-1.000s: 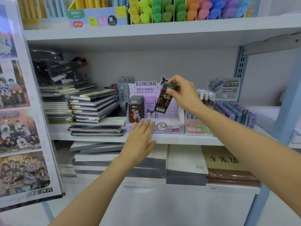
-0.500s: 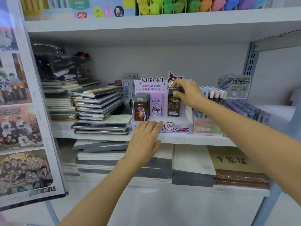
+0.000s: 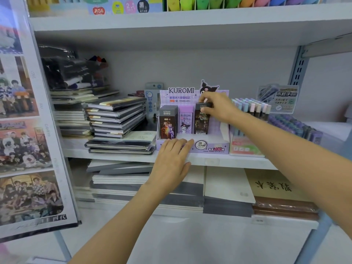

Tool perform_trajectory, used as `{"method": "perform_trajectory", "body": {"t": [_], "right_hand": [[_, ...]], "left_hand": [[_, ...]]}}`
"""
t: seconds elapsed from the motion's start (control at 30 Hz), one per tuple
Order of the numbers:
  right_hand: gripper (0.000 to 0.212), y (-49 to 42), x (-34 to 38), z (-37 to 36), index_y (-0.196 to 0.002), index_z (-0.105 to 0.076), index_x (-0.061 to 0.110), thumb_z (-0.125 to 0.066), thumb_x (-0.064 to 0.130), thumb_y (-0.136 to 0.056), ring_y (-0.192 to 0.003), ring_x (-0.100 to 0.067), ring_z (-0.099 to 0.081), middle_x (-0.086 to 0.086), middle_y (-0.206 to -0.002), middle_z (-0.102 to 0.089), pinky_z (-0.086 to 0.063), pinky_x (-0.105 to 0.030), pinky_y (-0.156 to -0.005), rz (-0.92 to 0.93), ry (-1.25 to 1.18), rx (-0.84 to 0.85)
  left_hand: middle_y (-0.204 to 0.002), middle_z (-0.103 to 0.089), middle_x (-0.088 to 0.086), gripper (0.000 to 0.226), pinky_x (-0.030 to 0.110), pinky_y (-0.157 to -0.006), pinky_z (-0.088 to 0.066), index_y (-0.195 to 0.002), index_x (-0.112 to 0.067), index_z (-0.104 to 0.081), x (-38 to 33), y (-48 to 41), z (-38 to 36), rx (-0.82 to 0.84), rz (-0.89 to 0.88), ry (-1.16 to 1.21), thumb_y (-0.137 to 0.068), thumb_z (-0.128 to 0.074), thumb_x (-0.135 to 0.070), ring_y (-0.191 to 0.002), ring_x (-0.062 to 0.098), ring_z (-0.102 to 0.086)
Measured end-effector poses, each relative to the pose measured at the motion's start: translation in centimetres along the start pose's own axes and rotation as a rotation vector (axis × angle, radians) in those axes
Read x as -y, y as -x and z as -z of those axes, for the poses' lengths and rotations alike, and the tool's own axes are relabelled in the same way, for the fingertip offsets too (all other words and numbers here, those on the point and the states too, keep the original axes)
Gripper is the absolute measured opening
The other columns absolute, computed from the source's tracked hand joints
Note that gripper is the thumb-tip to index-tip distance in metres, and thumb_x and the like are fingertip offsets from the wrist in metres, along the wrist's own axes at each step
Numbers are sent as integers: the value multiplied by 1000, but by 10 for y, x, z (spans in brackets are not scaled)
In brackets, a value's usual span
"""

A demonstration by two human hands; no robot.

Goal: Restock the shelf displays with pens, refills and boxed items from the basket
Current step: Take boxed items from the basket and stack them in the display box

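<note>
Dark lead-refill box (image 3: 201, 121): stands upright in the lilac KUROMI display tray (image 3: 209, 147) on the middle shelf (image 3: 219, 161), long axis vertical, printed front facing outward, base on the tray floor at the right end of a row of three. Right hand (image 3: 219, 107): reaches in from the right and grips the box at its top end, thumb on the front face, fingers over the cap; the box hangs below and to the left of the palm. Left hand (image 3: 172, 159): unclenched and flat, holding nothing, fingertips laid on the tray's front lip, palm over the shelf edge, well below the gripped box. Lilac Kuromi box (image 3: 185, 121): upright, just left of the dark box, touching or nearly so. Ultraman box (image 3: 168, 122): upright, left end of the row, set slightly further forward. Stack of notebooks (image 3: 116, 119): left of the tray, lying flat. Pastel-capped pens (image 3: 251, 109): standing upright in a display right of the tray. Poster sheet (image 3: 28, 130): hangs at the left side of the shelving.
</note>
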State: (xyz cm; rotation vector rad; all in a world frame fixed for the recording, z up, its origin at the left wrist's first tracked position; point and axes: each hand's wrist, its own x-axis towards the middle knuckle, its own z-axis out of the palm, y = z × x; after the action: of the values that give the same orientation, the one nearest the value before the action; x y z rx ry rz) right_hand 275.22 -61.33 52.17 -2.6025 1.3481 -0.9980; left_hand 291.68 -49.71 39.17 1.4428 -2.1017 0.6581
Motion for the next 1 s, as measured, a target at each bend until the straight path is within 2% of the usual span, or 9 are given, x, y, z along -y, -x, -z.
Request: {"method": "perform_trajectory", "body": {"t": [0.23,0.37,0.43,0.53,0.63,0.73,0.83,0.9,1.0], "right_hand": [[20,5,3,-18,-106,-62,11,-66,5,-87,-103,-28,-53,-9,-115,-51,-47,-41,-87,-11,163,-179],[26,19,10,-16,-115,-62,12,-65,12,-90,-113,-21,-49,-6,-122,-49,-44,-31,-90,55,142,-216],[21,43,20,-20,-112,-62,12,-62,11,-91,-103,-14,-52,-2,-115,-51,-46,-29,-90,163,-12,-271],[11,101,34,-43,-101,-66,9,-60,10,-91,-77,-13,-55,3,-95,-57,-48,-29,-71,357,-222,-255],[9,170,32,-91,-95,-66,15,-58,17,-93,-71,-6,-54,7,-87,-63,-45,-21,-65,433,-299,-27],[13,234,9,-157,-94,-66,17,-55,23,-95,-71,-6,-55,7,-86,-65,-48,-28,-66,355,-273,310],[17,291,-28,-226,-98,-66,18,-53,29,-97,-79,-13,-59,3,-93,-68,-50,-35,-74,123,-248,617],[20,329,-54,-267,-104,-65,16,-53,31,-97,-87,-18,-62,-2,-99,-69,-50,-35,-79,-63,-233,765],[27,385,-83,-317,-113,-60,9,-54,31,-96,-100,-26,-62,-9,-108,-67,-48,-31,-80,-345,-211,932]], "left_hand": [[-137,-48,7,58,40,-112,-26,-146,-11,-38,2,0,-3,9,-10,-11,-92,-55,-25,-126,28,-42],[-151,-36,8,60,42,-116,-20,-149,-11,-33,-4,5,-1,22,31,47,-94,-53,-23,-140,28,-30],[-151,-38,12,58,45,-115,-26,-144,-6,-40,-13,18,-3,-31,56,89,-89,-56,-13,-140,30,-33],[-132,-55,14,51,43,-103,-40,-126,-4,-58,-26,58,-26,-149,105,156,-76,-62,0,-124,31,-50],[-110,-63,15,44,42,-75,-49,-114,-2,-63,-40,113,-66,-21,138,214,-71,-67,6,-94,33,-60],[-94,-65,17,45,37,-56,-49,-108,2,-66,-57,181,-115,262,201,295,-65,-72,10,-71,33,-61],[-122,-61,14,38,38,-84,-49,-121,-4,-62,-76,253,-160,542,310,381,-83,-63,-2,-106,34,-60],[-147,-44,9,43,36,-108,-35,-137,-10,-50,-91,296,-182,694,379,422,-95,-53,-14,-134,28,-43],[-161,-11,3,55,31,-119,-12,-153,-13,-21,-110,339,-201,855,400,399,-103,-40,-27,-149,21,-15]]}}
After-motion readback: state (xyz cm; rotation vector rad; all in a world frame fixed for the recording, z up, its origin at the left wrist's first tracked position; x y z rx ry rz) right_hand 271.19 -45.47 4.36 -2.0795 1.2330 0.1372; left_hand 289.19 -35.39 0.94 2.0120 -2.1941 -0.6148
